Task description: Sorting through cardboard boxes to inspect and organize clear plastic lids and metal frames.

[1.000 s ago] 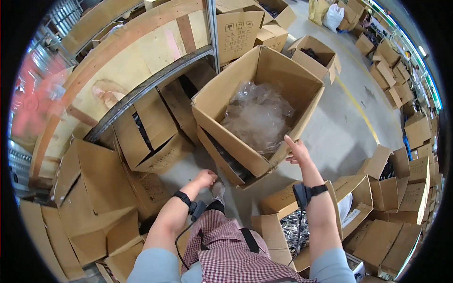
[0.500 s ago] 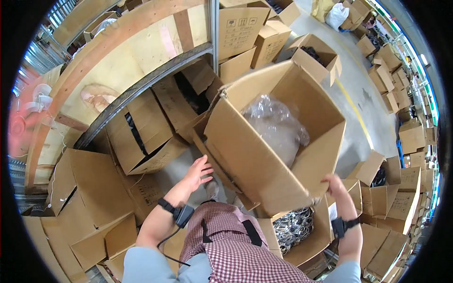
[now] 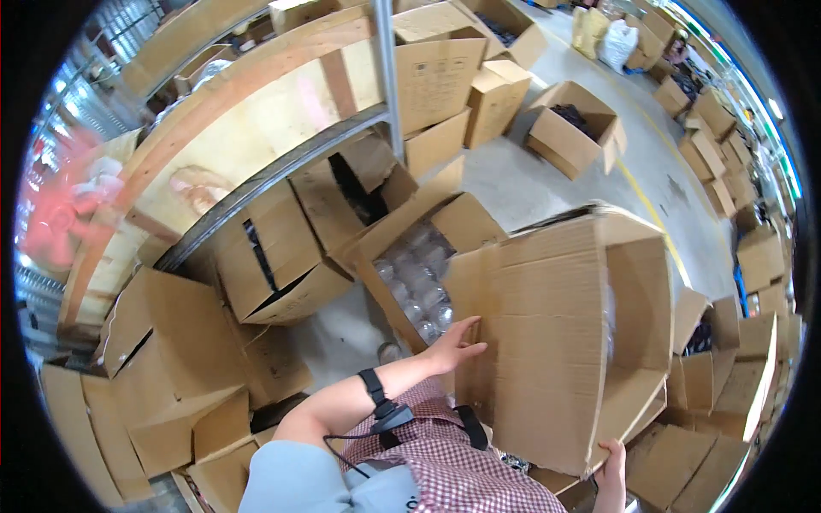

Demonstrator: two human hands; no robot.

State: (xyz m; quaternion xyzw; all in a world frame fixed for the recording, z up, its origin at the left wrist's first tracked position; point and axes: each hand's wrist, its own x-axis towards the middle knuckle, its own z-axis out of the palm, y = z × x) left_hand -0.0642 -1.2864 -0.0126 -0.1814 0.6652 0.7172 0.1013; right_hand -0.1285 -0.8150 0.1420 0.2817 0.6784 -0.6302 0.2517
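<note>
A large cardboard box (image 3: 530, 342) is tipped on its side in front of me, its mouth facing right. A strip of clear plastic shows just inside that mouth. My right hand (image 3: 610, 466) grips the box's lower right edge, fingers curled over the cardboard. My left hand (image 3: 453, 346) lies against the near left part of the box, fingers stretched out and somewhat apart. Left of it, partly covered by it, stands an open carton (image 3: 389, 295) holding several clear, rounded plastic pieces (image 3: 419, 282).
Closed cartons (image 3: 282, 256) sit under a metal-edged shelf (image 3: 282, 179) at left. An open box with dark contents (image 3: 573, 137) stands on the grey floor (image 3: 641, 179) ahead. Stacked boxes (image 3: 710, 162) line the right. A red fan (image 3: 68, 205) is at far left.
The large box has swung right and down and tipped onto its side, uncovering the carton of clear pieces. My left hand has moved right onto the box; my right hand has moved lower.
</note>
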